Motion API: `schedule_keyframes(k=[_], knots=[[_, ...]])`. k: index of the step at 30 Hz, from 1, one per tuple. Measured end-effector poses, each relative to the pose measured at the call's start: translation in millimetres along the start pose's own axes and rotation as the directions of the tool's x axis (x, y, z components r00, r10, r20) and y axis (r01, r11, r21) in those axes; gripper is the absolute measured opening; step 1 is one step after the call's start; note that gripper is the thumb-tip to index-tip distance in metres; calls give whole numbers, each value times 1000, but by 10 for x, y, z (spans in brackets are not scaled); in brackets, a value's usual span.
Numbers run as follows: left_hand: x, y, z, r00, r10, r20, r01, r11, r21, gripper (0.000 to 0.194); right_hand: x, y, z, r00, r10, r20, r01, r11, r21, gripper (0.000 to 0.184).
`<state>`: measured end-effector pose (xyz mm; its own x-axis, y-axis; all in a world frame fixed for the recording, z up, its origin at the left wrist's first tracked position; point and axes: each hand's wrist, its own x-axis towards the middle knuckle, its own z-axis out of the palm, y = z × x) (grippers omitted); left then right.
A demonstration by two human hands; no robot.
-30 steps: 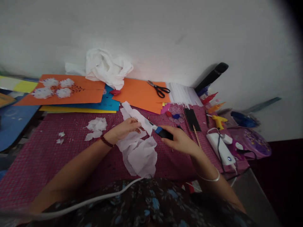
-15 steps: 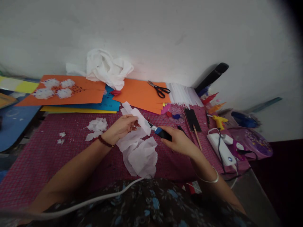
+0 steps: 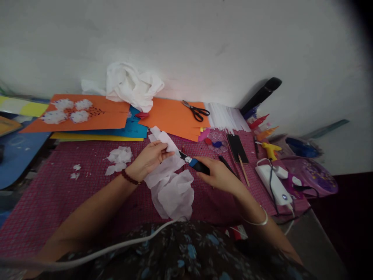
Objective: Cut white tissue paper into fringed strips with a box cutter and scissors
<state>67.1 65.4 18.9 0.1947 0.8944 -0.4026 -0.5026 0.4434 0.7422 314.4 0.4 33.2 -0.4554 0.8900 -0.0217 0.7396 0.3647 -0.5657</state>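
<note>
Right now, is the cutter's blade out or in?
Out: a dark blade shows beyond the handle of the cutter in the right hand, its end by the paper in the left hand.

The tissue (image 3: 169,142) looks like dull, crinkly paper, the knife (image 3: 200,166) has a smooth plastic handle, the scissors (image 3: 192,108) have metal blades, and the table cover (image 3: 67,190) looks like cloth.

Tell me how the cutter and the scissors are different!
The cutter is held in the right hand, while the scissors lie on orange paper. The cutter has one straight blue-and-black handle; the scissors have two black finger loops. Both have black on their handles.
</note>
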Motion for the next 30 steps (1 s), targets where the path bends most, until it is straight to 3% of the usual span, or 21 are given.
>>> schedule_keyframes(k=[11, 21, 30], knots=[[-14, -23, 9, 999, -38, 11, 38, 999, 12, 20, -6, 6, 25, 1000, 12, -25, -14, 996, -87, 51], [-15, -58, 7, 997, -80, 13, 79, 995, 53, 16, 22, 9, 53, 999, -2, -46, -1, 999, -51, 49], [68, -72, -52, 1000, -13, 1, 13, 1000, 29, 24, 29, 7, 66, 999, -31, -26, 32, 999, 24, 50]])
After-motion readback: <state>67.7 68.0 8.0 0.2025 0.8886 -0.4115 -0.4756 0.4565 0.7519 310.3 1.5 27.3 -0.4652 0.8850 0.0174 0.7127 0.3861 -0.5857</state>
